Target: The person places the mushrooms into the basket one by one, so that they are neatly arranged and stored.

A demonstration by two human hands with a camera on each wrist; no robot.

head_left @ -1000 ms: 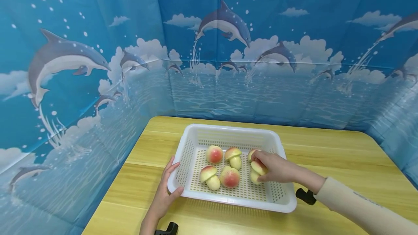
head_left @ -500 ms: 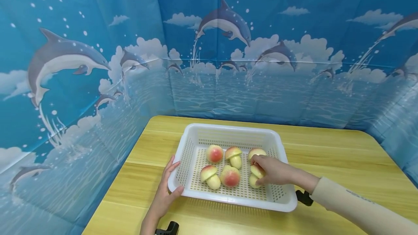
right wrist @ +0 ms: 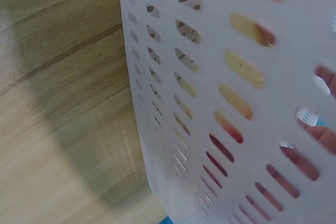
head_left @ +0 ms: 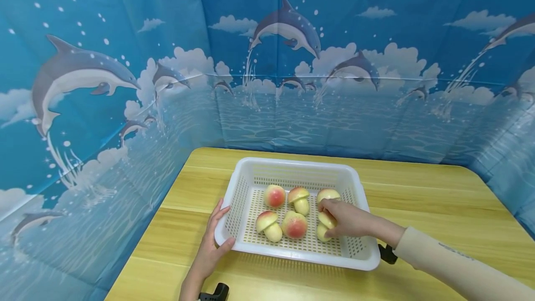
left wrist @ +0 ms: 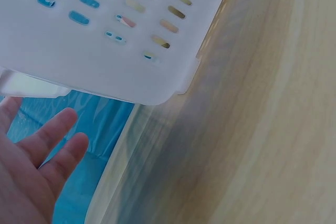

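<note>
A white perforated plastic basket (head_left: 292, 255) stands on the table. My left hand (head_left: 208, 251) rests at its front left corner, thumb and fingertips on the rim. The left wrist view shows several straight, spread fingers (left wrist: 56, 129) of it beside the basket. Inside the basket, at the right, my right hand (head_left: 349, 217) pinches a toy mushroom (head_left: 326, 221) with a yellow stem and a yellow cap. Part of that cap is hidden by the fingers. Behind it sits another rounded yellowish piece (head_left: 328, 194), partly covered by the hand. The basket wall (right wrist: 173, 103) blocks most of the right wrist view.
Further left in the basket lie two red-capped toy mushrooms (head_left: 271, 231) and two round red-and-yellow pieces (head_left: 294, 225). The basket stands on a yellow wood-grain table (head_left: 422, 199). A blue dolphin-print curtain (head_left: 276, 106) hangs behind and to the left.
My right hand and the mushroom have shifted slightly left and toward me. More of the piece behind them shows. The left hand has stayed on the rim.
</note>
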